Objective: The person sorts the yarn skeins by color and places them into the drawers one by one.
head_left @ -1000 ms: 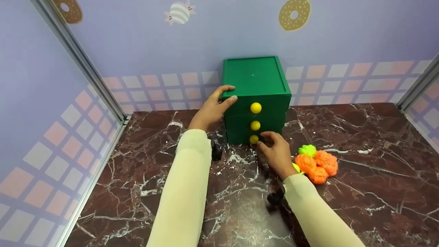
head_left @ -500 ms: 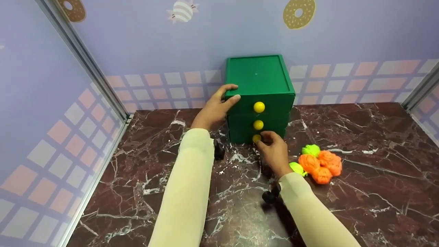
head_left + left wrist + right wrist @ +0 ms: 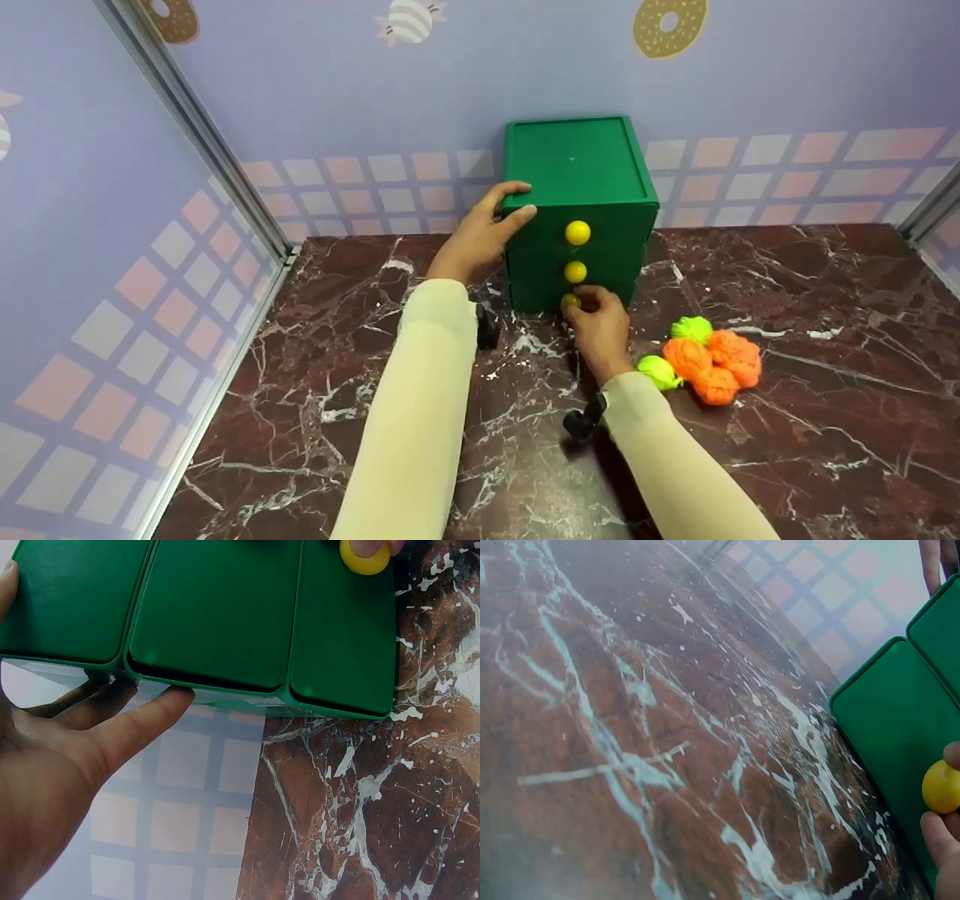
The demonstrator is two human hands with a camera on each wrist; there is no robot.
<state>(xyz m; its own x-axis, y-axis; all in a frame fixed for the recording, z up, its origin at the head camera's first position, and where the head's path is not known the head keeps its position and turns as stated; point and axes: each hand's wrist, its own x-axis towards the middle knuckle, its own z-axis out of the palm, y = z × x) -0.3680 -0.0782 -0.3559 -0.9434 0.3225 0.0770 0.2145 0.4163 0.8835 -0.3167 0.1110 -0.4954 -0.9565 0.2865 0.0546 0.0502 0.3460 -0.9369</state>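
A green three-drawer cabinet (image 3: 574, 161) stands against the back wall, a round yellow knob on each drawer front. My left hand (image 3: 474, 238) holds its upper left corner, thumb on the front edge and the index finger over the top edge; in the left wrist view, other fingers (image 3: 139, 727) reach along the cabinet's side. Down at the lowest drawer, my right hand (image 3: 602, 330) pinches the bottom yellow knob (image 3: 940, 786) between thumb and fingertip. The top knob (image 3: 577, 232) and middle knob (image 3: 575, 271) are untouched. All the drawers look pushed in.
Right of my right hand lies a cluster of orange yarn balls (image 3: 716, 384) and lime-green yarn balls (image 3: 658, 371) on the dark red marbled tabletop (image 3: 847, 420). A patterned side wall (image 3: 82, 300) bounds the left. Each wrist carries a black camera mount (image 3: 581, 424).
My right thumb and fingertip have closed onto the bottom knob, where they were just beside it a second ago. The left hand keeps its hold, and the head view has shifted slightly leftward.
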